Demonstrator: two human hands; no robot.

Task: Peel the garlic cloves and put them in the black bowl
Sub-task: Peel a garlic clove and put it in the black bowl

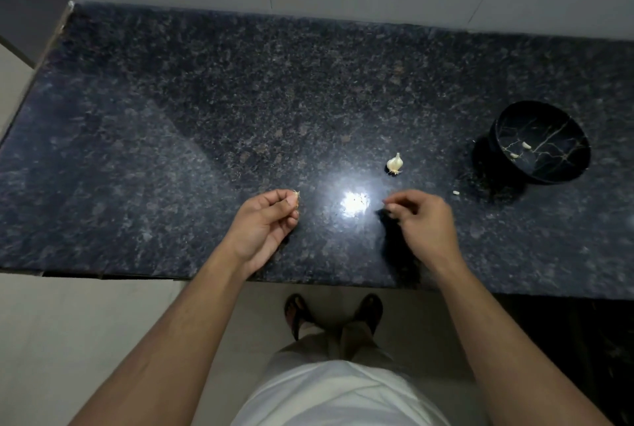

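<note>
Left hand (pixel 266 219) hovers low over the near part of the dark stone table (pixel 171 134), palm turned up, with its thumb and fingertips pinching a small scrap at about the tip of the thumb; it looks like a garlic clove or a bit of its skin, too small to tell which. Right hand (pixel 420 216) is blurred, its fingers loosely curled and drawn together toward the thumb; whether it holds anything I cannot tell.

Between the two hands, and further from the person, the garlic bulb (pixel 394 163) stands on the table with its pointed tip away from the body. It lies closer to the right hand, just ahead and slightly to the left of those fingers.

Off to the right stands the black bowl (pixel 562 171), tilted toward the camera, with two peeled cloves (pixel 525 145) inside. One small pale piece (pixel 456 192) lies on the table just before the bowl.

By my judgement, the right hand is better placed both for the bulb and for dropping cloves in the bowl.
</note>
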